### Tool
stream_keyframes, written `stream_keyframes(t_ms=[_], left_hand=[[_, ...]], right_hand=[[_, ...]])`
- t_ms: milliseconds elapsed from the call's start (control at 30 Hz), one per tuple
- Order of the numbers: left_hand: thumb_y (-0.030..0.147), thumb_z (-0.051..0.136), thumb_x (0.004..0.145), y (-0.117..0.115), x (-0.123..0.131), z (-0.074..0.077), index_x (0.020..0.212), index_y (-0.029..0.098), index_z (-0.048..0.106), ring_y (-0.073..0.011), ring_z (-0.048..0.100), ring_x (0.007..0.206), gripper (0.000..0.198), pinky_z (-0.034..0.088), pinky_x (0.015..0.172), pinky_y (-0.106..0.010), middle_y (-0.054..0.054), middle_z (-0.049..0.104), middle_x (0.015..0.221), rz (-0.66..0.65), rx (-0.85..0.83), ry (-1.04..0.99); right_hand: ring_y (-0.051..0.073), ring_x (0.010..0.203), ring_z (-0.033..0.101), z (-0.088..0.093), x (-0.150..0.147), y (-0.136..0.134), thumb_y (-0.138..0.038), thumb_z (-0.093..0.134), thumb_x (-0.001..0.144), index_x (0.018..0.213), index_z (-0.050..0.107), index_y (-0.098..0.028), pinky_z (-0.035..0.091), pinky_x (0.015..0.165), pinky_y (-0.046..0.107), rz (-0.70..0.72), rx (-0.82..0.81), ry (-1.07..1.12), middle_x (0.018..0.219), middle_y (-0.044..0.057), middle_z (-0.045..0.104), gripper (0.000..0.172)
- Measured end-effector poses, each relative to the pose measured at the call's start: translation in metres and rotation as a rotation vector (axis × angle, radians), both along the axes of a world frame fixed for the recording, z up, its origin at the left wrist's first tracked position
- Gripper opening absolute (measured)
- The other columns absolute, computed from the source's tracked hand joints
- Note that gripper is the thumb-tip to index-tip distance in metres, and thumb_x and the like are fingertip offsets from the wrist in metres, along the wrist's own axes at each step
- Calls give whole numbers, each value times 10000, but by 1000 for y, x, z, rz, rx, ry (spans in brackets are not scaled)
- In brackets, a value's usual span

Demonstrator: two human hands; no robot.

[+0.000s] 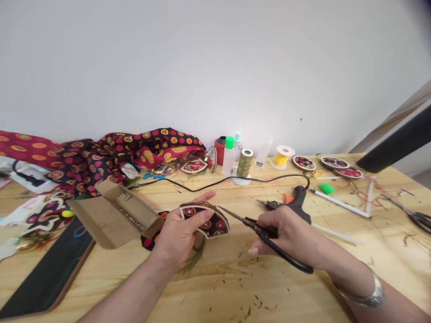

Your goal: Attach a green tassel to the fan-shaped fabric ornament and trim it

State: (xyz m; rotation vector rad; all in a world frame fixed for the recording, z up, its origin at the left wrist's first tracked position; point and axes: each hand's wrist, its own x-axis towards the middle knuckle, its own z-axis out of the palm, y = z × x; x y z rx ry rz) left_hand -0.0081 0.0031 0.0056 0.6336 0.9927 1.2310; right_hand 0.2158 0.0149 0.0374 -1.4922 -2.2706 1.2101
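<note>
My left hand (pixel 180 231) grips a fan-shaped ornament (pixel 215 225) covered in dark patterned fabric with a pale rim. A greenish tassel (pixel 194 259) hangs below that hand. My right hand (pixel 286 235) holds black-handled scissors (pixel 257 225), its fingers in the handle loops. The scissor tips point left and sit close to the upper edge of the ornament. Whether the blades touch it, I cannot tell. Just behind my right hand lies a black glue gun (pixel 296 204). A piece of patterned fabric (pixel 150 240) shows partly behind my left hand.
An open cardboard box (pixel 101 224) and a phone (pixel 50 269) lie to the left. Patterned cloth (pixel 117 152) is heaped at the back. Along the wall stand a green-capped bottle (pixel 229 157), an olive thread spool (pixel 245 163) and a yellow spool (pixel 283 157). Another pair of scissors (pixel 419 217) rests far right.
</note>
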Motion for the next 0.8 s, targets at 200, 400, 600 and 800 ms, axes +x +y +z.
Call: stream_keyframes(t_ms=[200, 400, 600, 800], left_hand=[[140, 734, 679, 1, -3, 3, 1287, 149, 519, -165, 666, 546, 646, 544, 587, -278, -43, 724, 619, 16, 11, -31], [134, 726, 685, 0, -4, 2, 1295, 155, 512, -161, 665, 556, 647, 547, 605, -282, -30, 715, 616, -8, 32, -18], [125, 744, 669, -3, -1, 6, 1317, 215, 485, -143, 660, 566, 703, 531, 602, -260, -19, 726, 694, -90, 42, -27], [142, 743, 669, -4, -2, 7, 996, 202, 720, -143, 657, 615, 333, 518, 626, -241, -32, 725, 691, -263, 112, -28]], right_hand=[[109, 471, 401, -10, -10, 1, -525, 556, 754, 620, 529, -176, 235, 457, 234, -143, 337, -309, 536, 5, 531, 375], [133, 471, 493, -20, -20, -8, -295, 474, 793, 632, 555, -171, 222, 463, 249, -72, 454, -411, 572, 47, 617, 218], [138, 496, 531, -13, -25, -12, -275, 551, 763, 614, 590, -152, 240, 457, 249, -6, 395, -446, 625, 67, 653, 197], [143, 569, 539, -11, -20, -12, -284, 516, 848, 685, 641, -151, 337, 522, 269, 32, 492, -159, 636, 47, 613, 244]])
